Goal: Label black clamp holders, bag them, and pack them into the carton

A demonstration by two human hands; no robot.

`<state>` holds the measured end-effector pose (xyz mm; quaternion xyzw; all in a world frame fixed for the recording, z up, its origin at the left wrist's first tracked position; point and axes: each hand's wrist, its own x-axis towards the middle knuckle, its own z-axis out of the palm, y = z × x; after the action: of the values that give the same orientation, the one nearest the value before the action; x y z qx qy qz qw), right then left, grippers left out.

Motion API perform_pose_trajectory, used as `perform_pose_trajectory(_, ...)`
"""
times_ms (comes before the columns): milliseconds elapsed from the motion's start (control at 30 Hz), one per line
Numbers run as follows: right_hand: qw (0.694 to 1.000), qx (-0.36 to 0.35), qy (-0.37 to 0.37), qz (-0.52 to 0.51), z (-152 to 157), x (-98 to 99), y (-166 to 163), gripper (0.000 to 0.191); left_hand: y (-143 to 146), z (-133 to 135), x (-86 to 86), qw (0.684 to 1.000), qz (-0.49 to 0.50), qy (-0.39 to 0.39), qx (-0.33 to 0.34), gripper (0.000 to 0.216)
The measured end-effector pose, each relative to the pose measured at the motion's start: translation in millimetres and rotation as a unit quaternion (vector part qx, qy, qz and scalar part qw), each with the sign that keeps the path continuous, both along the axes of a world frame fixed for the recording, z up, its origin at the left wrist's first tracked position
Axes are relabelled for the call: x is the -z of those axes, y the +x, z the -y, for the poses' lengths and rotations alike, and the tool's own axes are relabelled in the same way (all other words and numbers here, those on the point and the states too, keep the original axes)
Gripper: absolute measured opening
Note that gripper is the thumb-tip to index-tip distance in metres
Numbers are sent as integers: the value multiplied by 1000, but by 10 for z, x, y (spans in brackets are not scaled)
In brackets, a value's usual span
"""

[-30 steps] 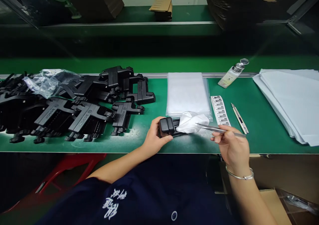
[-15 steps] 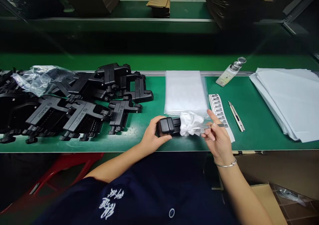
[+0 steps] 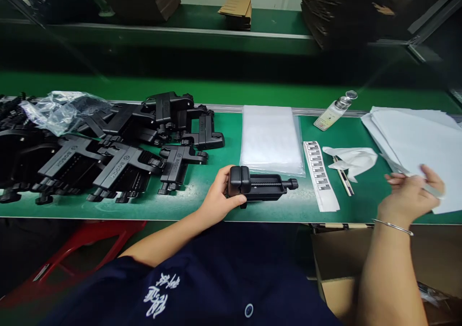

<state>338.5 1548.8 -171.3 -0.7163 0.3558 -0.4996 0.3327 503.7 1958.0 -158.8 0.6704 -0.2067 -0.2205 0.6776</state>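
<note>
My left hand (image 3: 218,200) grips the thick end of a black plastic clamp part (image 3: 260,187) that lies on the green bench near the front edge. My right hand (image 3: 411,195) is far to the right, at the near corner of a stack of white sheets (image 3: 426,141). Its fingers are closed on thin metal tweezers (image 3: 397,168), somewhat blurred. A crumpled white cloth (image 3: 352,156) lies loose on the mat beside a strip of printed labels (image 3: 319,172), partly over a thin pen-like tool (image 3: 342,179).
A heap of black clamp parts (image 3: 108,157) and a crumpled plastic bag (image 3: 61,109) fill the left of the bench. A stack of clear bags (image 3: 270,138) lies in the middle, a small dispenser bottle (image 3: 334,112) behind the labels. A cardboard box (image 3: 342,268) sits below right.
My right hand swung right from the clamp part to the white sheets. The white cloth left the part and now lies by the label strip. The left hand kept its hold.
</note>
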Motion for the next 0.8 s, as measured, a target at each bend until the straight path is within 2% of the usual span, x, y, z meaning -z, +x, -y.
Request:
perform_pose_trajectory(33,994,-27,-39,-96,69,76,-26,38,5,4,-13,1000,-6,-9,1,72)
perform_pose_trajectory(100,955,-116,-80,-262,169,209,-64,34,24,24,-48,999,-27,-39,-1,71)
perform_pose_trajectory(167,924,-175,-90,-328,196,285,-83,38,53,58,-96,995,-72,-74,-13,67)
perform_pose_trajectory(267,923,-161,-112,-332,4,242,-65,51,105,118,-183,970,-222,-95,-34,58)
perform_pose_trajectory(333,937,-136,-116,-300,-312,119,-26,47,132,165,-236,936,-342,-75,-36,50)
perform_pose_trajectory(367,945,-152,-95,-274,-513,41,0,45,139,193,-259,918,-391,-58,-38,45)
perform_pose_trajectory(400,950,-193,-62,-238,-727,-39,30,46,142,224,-279,901,-430,-40,-39,39)
perform_pose_trajectory(467,913,-355,4,-202,-1140,-183,101,53,132,296,-311,873,-486,-10,-28,27)
perform_pose_trajectory(500,893,-407,10,-194,-1311,-238,139,55,121,333,-324,862,-506,-2,-16,25)
perform_pose_trajectory(567,880,-437,9,-184,-1542,-305,203,58,89,397,-344,846,-533,6,16,27)
perform_pose_trajectory(633,891,-420,12,-172,-1628,-320,233,56,54,438,-353,837,-546,9,38,31)
perform_pose_trajectory(800,900,-402,24,-165,-1577,-279,180,50,-22,462,-360,821,-569,8,47,33)
